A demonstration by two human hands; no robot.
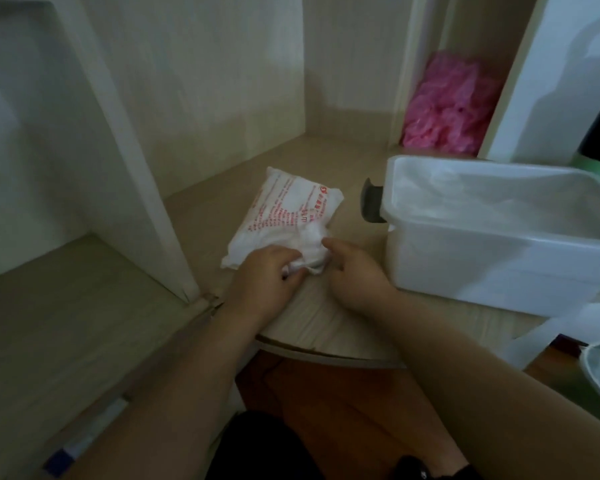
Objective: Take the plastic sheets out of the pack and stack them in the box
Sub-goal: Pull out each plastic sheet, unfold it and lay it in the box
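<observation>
Head view: left hand (267,268), right hand (354,275), each pinch-tight on sheets (311,244) at pack (284,209) edge, box (465,268) beside.

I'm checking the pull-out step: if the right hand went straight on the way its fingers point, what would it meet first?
The crumpled white plastic sheet bunched at the near end of the white red-printed pack, which the left hand grips; the right hand looks nearly in contact with it.

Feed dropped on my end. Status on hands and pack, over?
Left hand grips crumpled sheets at pack mouth; right hand on them, grip unclear. Pack flat on shelf. Box open alongside, nothing blocking.
</observation>
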